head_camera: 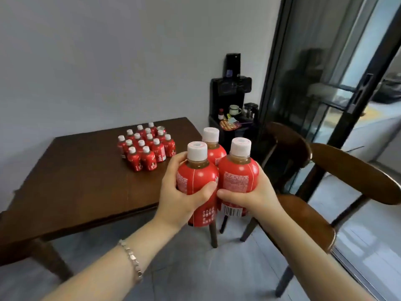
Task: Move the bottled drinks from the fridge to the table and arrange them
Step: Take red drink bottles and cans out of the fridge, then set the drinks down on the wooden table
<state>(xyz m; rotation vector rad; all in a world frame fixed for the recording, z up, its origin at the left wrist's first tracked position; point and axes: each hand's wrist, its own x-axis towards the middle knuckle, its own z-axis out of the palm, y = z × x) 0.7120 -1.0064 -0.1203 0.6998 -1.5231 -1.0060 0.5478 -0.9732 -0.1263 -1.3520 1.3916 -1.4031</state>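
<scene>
Three bottled drinks (216,154) are held upright in a tight cluster, two in front and one behind, pressed together between both hands. Each is wrapped in a red printed sleeve and capped in white, with brown liquid visible at the neck. The left hand (180,192) is curled round the left-front bottle and the right hand (258,192) round the right-front one. The rear bottle appears wedged between them, its contact with the fingers hidden.

The cluster is carried in the air off the near right corner of the desk (86,181), not yet over it. The block of bottles (146,146) already set in rows lies ahead and to the left, nearer the left hand. It is judged that the load must be taken forward-left and lowered with axes kept vertical. Two wooden chairs (288,146) stand to the right.
</scene>
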